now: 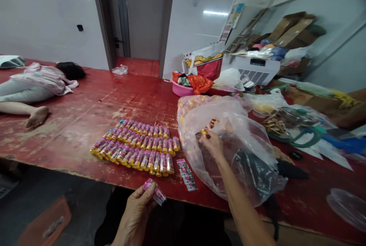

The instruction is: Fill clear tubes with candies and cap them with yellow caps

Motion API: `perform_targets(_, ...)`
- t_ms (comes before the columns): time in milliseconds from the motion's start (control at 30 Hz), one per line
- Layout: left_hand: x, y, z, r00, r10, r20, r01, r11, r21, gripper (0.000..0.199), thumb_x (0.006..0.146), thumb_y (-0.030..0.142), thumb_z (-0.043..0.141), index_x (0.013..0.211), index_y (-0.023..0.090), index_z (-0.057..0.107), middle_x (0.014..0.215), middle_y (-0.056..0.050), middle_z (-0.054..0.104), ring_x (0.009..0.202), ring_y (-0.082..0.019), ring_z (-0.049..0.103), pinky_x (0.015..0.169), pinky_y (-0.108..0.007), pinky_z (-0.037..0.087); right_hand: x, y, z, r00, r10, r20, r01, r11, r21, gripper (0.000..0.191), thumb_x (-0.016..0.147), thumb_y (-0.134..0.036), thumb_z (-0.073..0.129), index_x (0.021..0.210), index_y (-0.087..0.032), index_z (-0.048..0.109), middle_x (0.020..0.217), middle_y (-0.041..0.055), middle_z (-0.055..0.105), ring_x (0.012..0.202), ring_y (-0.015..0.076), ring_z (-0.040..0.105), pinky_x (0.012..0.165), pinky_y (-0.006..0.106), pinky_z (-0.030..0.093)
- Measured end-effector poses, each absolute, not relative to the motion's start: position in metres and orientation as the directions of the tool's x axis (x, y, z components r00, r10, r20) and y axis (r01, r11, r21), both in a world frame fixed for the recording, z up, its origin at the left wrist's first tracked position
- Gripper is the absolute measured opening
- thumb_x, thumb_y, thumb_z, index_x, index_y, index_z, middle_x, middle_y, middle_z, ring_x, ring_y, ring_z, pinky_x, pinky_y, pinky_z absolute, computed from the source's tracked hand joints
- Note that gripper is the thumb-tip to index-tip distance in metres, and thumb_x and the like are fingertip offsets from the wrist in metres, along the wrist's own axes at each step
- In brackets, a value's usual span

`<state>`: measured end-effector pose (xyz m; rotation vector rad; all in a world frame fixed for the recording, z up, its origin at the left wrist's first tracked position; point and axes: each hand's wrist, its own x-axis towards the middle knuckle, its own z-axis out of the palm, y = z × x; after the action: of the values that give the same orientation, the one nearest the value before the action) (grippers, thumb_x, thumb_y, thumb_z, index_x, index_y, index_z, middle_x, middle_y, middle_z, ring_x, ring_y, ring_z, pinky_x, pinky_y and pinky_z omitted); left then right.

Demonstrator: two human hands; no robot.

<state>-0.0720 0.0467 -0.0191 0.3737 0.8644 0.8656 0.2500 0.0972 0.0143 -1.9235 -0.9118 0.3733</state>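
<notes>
Between the thumb and fingers of my left hand [140, 202] is a small pink printed plastic wrapper [158, 195], held just off the table's front edge. My right hand [214, 145] reaches into the mouth of a large clear plastic bag [197, 162]. Its fingers close on a small yellow-ended tube [204, 132], partly hidden by the hand. Many yellow and pink pieces show through the bag's far side. Left of the bag, small pink-wrapped tubes with yellow ends [137, 145] lie in rows. A flat strip of printed wrappers [187, 175] rests between those rows and the bag.
A person [34, 82] lies at the far left of the red table [85, 112]. Behind the bag stand a pink basin [182, 90] and a shopping bag [213, 65]. At right are a green-handled strainer [304, 137] and a clear lid [347, 208]. An orange stool [47, 223] stands below.
</notes>
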Motion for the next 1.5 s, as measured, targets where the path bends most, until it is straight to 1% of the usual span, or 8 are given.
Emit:
perform_targets(133, -0.068, 0.049, -0.016, 0.35, 0.742, -0.572, -0.552, 0.657, 0.513, 0.055, 0.036, 0.037, 0.099, 0.081, 0.014, 0.076, 0.08, -0.007, 0.077, 0.068, -0.016, 0.069, 0.062, -0.02, 0.056, 0.181, 0.021, 0.005, 0.598, 0.792, 0.122, 0.24, -0.032, -0.97, 0.053, 0.071, -0.055, 0.058, 0.107, -0.016, 0.056, 0.078, 0.0027, 0.057, 0.053, 0.0145, 0.051, 0.044, 0.025, 0.04)
perform_targets(200, -0.065, 0.047, -0.015, 0.338, 0.736, -0.587, -0.564, 0.657, 0.499, 0.054, 0.037, 0.035, 0.099, 0.081, 0.014, 0.075, 0.08, -0.007, 0.077, 0.069, -0.016, 0.069, 0.061, -0.021, 0.056, 0.139, -0.01, -0.003, 0.527, 0.843, 0.107, 0.107, 0.059, -0.992, 0.058, 0.072, -0.052, 0.062, 0.12, -0.02, 0.052, 0.082, 0.0013, 0.058, 0.052, 0.0138, 0.052, 0.044, 0.025, 0.043)
perform_targets(233, -0.064, 0.045, -0.014, 0.338, 0.733, -0.59, -0.564, 0.66, 0.496, 0.054, 0.037, 0.035, 0.099, 0.081, 0.014, 0.075, 0.079, -0.007, 0.077, 0.068, -0.016, 0.069, 0.06, -0.021, 0.055, 0.12, -0.021, -0.007, 0.487, 0.868, 0.098, -0.069, 0.15, -0.986, 0.058, 0.074, -0.046, 0.067, 0.125, -0.023, 0.051, 0.086, 0.0012, 0.058, 0.053, 0.0125, 0.052, 0.043, 0.023, 0.043)
perform_targets(333, -0.064, 0.039, -0.011, 0.372, 0.728, -0.576, -0.558, 0.671, 0.488, 0.052, 0.042, 0.035, 0.098, 0.083, 0.013, 0.074, 0.078, -0.007, 0.076, 0.066, -0.016, 0.067, 0.059, -0.022, 0.054, 0.083, -0.035, -0.014, 0.399, 0.905, 0.145, -0.292, 0.275, -0.916, 0.043, 0.079, -0.037, 0.072, 0.117, -0.024, 0.058, 0.092, 0.0016, 0.057, 0.059, 0.0113, 0.057, 0.049, 0.022, 0.048)
perform_targets(567, -0.064, 0.034, -0.005, 0.377, 0.705, -0.6, -0.583, 0.684, 0.438, 0.047, 0.043, 0.03, 0.098, 0.077, 0.013, 0.071, 0.074, -0.005, 0.074, 0.063, -0.016, 0.065, 0.055, -0.022, 0.053, 0.071, -0.039, -0.015, 0.372, 0.891, 0.26, -0.132, 0.328, -0.935, 0.021, 0.088, -0.033, 0.068, 0.104, -0.023, 0.058, 0.097, 0.0018, 0.052, 0.07, 0.0131, 0.061, 0.064, 0.026, 0.054)
perform_targets(967, -0.066, 0.034, 0.001, 0.358, 0.669, -0.651, -0.652, 0.678, 0.339, 0.008, 0.076, 0.009, 0.078, 0.074, 0.011, 0.071, 0.066, -0.004, 0.072, 0.055, -0.014, 0.065, 0.049, -0.02, 0.052, 0.061, -0.044, -0.024, 0.389, 0.843, 0.372, -0.052, 0.423, -0.905, 0.017, 0.091, -0.028, 0.063, 0.105, -0.023, 0.055, 0.103, 0.0059, 0.052, 0.08, 0.0169, 0.059, 0.069, 0.03, 0.054)
perform_targets(1233, -0.065, 0.033, -0.001, 0.348, 0.681, -0.644, -0.645, 0.673, 0.363, 0.011, 0.09, 0.014, 0.062, 0.083, 0.01, 0.071, 0.075, -0.008, 0.074, 0.06, -0.014, 0.066, 0.05, -0.02, 0.051, 0.065, -0.049, -0.022, 0.333, 0.752, 0.569, 0.298, 0.489, -0.82, 0.017, 0.092, -0.018, 0.059, 0.107, -0.022, 0.053, 0.103, 0.0058, 0.055, 0.094, 0.0166, 0.058, 0.079, 0.025, 0.049)
perform_targets(1500, -0.059, 0.032, -0.006, 0.364, 0.666, -0.651, -0.609, 0.699, 0.375, 0.008, 0.078, 0.017, 0.078, 0.081, 0.013, 0.072, 0.072, -0.005, 0.074, 0.056, -0.012, 0.064, 0.051, -0.019, 0.05, 0.071, -0.05, -0.023, 0.307, 0.763, 0.569, 0.285, 0.497, -0.82, 0.017, 0.093, -0.018, 0.056, 0.108, -0.022, 0.051, 0.103, 0.0059, 0.054, 0.092, 0.0166, 0.057, 0.079, 0.026, 0.05)
